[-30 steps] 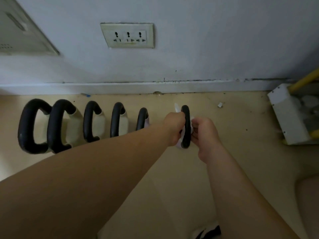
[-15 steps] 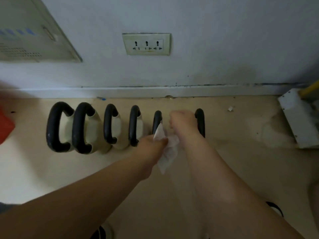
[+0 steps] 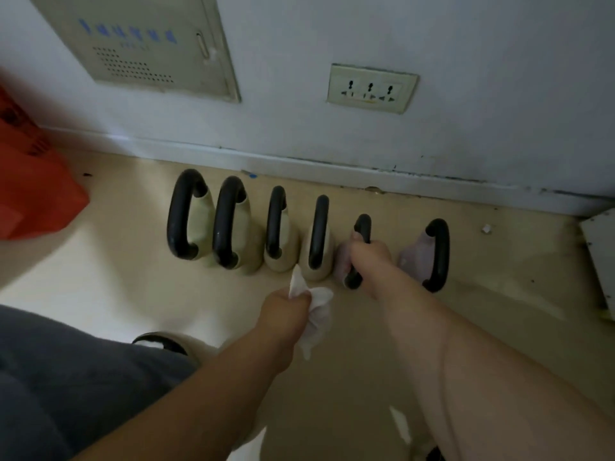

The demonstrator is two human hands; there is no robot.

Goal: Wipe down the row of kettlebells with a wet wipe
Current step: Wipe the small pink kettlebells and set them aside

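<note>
the left hand is curled into a fist round one crumpled white wet wipe, which bunches out above and below the fingers. it hangs over the floor just in front of the row, the wipe's upper tip close by the base of the fourth kettlebell; we cannot tell whether they touch. the right hand is wrapped round the black handle of the fifth kettlebell, counted from the left. we count six kettlebells in one line along the far edge of the floor, by the skirting: four with cream bodies on the left, two pale pinkish ones on the right, all black-handled. the sixth kettlebell stands a little apart from the fifth. on the wall we see one triple socket and one metal panel; one red object sits at the floor's left edge
</note>
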